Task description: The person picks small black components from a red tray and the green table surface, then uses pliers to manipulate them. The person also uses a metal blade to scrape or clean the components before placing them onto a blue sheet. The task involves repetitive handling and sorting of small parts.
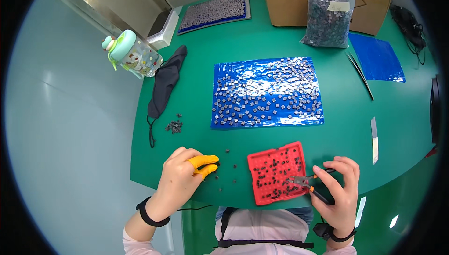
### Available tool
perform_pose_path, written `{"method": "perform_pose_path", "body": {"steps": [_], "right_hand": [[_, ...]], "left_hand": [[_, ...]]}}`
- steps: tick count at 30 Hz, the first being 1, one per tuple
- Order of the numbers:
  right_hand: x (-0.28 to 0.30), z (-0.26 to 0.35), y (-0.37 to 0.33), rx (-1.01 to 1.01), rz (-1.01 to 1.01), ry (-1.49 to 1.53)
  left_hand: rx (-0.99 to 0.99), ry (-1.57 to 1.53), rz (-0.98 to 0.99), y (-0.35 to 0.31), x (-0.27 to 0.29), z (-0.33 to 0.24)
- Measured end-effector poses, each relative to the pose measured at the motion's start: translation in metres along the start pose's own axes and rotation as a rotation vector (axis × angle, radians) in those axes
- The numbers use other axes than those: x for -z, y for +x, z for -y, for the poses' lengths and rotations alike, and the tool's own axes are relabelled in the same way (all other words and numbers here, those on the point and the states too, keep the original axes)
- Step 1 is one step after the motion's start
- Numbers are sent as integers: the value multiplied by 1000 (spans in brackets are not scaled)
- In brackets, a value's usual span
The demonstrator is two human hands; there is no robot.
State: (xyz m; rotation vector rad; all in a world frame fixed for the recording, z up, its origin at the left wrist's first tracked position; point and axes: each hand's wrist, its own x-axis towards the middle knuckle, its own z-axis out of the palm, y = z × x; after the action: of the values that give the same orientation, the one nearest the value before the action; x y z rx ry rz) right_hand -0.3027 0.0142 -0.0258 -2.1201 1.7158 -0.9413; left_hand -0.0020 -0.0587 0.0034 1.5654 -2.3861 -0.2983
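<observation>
My right hand [341, 185] is closed around the handles of a pair of cutting pliers [320, 194] with black and orange grips. Their metal jaws reach over the right side of a red tray [253, 173], which holds many small black pieces in its dimpled bottom. Yellow finger cots [204, 162] cover the thumb and index finger of my left hand [182, 173], pinched together left of the tray. Something small and dark shows at those fingertips, too small to name. Loose black bits [235, 166] lie on the table between hand and tray.
A blue sheet [222, 122] dotted with small grey squares lies beyond the tray. Around the green table are tweezers [360, 76], a bag of grey pieces [327, 21], a cardboard box [285, 2], a water bottle [138, 56], a dark mask [163, 86] and a black scrap pile [174, 126].
</observation>
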Motion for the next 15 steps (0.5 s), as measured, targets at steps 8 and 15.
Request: {"method": "perform_pose_path", "body": {"steps": [8,15], "right_hand": [[2,6,1,0,21,-80],[6,5,2,19,43,-88]], "left_hand": [[-19,-64,10,9,-10,-5],[-35,29,-20,9,-13,-7]]}}
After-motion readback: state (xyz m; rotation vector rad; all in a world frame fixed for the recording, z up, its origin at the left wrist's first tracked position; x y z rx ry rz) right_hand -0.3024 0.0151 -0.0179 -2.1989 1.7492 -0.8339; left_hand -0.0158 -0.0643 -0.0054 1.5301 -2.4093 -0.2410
